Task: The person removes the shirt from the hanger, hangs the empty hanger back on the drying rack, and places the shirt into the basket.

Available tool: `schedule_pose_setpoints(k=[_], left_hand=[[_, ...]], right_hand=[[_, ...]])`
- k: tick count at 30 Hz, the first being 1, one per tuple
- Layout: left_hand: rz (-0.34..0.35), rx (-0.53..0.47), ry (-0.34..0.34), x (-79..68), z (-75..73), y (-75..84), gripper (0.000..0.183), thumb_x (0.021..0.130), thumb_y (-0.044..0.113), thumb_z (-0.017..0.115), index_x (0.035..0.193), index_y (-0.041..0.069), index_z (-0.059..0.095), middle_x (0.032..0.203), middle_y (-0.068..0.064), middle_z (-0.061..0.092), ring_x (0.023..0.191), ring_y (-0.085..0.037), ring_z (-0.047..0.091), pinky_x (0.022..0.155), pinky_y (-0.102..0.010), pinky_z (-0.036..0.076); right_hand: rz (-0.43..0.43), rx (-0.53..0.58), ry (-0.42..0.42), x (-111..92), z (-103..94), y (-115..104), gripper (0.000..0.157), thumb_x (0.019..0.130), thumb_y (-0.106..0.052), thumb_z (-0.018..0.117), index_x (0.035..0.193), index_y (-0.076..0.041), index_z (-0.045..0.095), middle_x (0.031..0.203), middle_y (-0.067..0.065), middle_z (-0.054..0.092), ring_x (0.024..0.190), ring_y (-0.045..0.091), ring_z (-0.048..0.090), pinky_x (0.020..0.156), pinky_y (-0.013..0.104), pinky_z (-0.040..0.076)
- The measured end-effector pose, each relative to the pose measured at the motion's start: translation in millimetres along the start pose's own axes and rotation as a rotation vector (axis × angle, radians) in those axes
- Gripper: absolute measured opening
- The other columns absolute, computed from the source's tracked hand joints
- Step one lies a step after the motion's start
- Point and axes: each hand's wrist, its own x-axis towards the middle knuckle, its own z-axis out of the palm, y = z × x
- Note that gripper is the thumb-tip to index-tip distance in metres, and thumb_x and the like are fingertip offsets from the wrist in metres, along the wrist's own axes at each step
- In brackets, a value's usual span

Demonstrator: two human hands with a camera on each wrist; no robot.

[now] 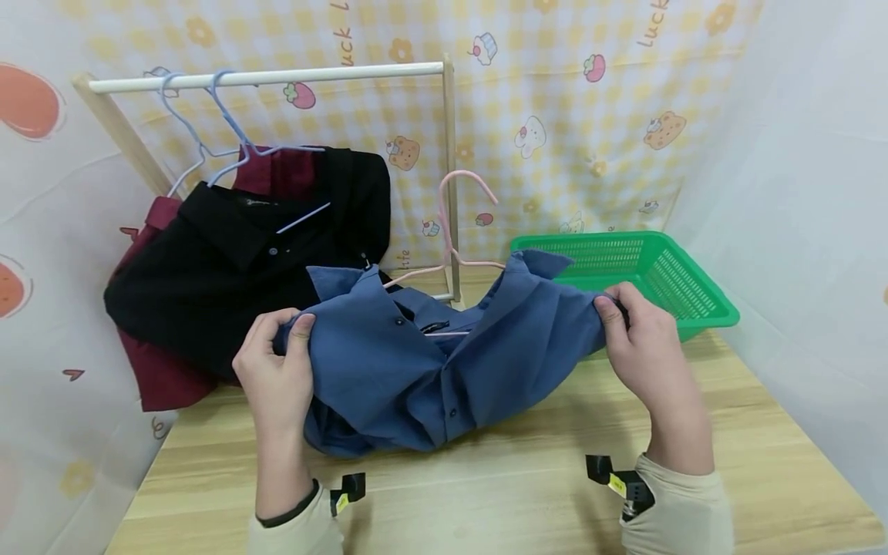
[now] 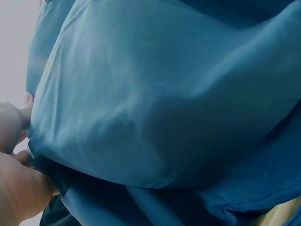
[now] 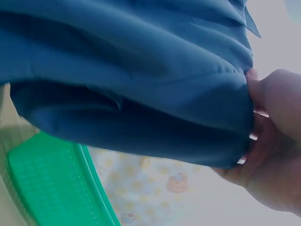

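Blue shirt (image 1: 378, 354), pink hanger (image 1: 445, 223) inside its collar, over the table (image 1: 486, 501) before you. Your left hand (image 1: 276, 366) and right hand (image 1: 641, 347) pinch opposite shoulders, seemingly to keep the cloth spread along the hanger.

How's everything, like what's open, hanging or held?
Blue collared cloth shirt: open at the neck, held up.
Left hand: gripping one side of it.
Right hand: gripping the other side.
Pink slim hanger: inside the shirt, hook free.
Black collared cloth shirt: hanging.
Dark red cloth garment: hanging, partly hidden.
Two thin blue hangers: hooked over the white rod.
Green rectangular plastic basket: upright.
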Motion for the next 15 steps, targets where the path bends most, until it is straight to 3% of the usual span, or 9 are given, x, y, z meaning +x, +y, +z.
schedule_pose_setpoints(k=[4, 9, 15], left_hand=[[-0.01, 0.008, -0.03, -2.2, 0.5, 1.3, 0.024, 0.099, 0.02, 0.076, 0.099, -0.004, 0.075, 0.101, -0.014, 0.075, 0.093, 0.01, 0.059, 0.09, -0.011, 0.044], [0.018, -0.014, -0.092, -1.8, 5.3, 4.4, 0.024, 0.1, 0.02, 0.076, 0.099, -0.004, 0.075, 0.099, -0.006, 0.075, 0.093, 0.005, 0.061, 0.088, -0.012, 0.045], [0.017, -0.014, -0.14, -3.1, 10.5, 8.6, 0.023, 0.1, 0.02, 0.076, 0.097, -0.003, 0.074, 0.101, -0.015, 0.076, 0.092, 0.006, 0.059, 0.087, -0.014, 0.045]], right_hand=[[-0.031, 0.023, 0.009, -0.3, 5.9, -4.4, 0.018, 0.112, -0.016, 0.053, 0.106, -0.003, 0.064, 0.087, 0.013, 0.063, 0.074, 0.025, 0.057, 0.069, 0.042, 0.045], [-0.087, 0.049, 0.017, 2.9, 13.1, -14.9, 0.015, 0.11, -0.01, 0.056, 0.104, -0.002, 0.067, 0.089, 0.015, 0.067, 0.076, 0.027, 0.059, 0.071, 0.044, 0.047], [-0.139, 0.075, 0.033, 7.0, 18.5, -27.5, 0.013, 0.107, -0.006, 0.06, 0.102, -0.003, 0.071, 0.084, 0.011, 0.067, 0.069, 0.019, 0.053, 0.066, 0.036, 0.045]])
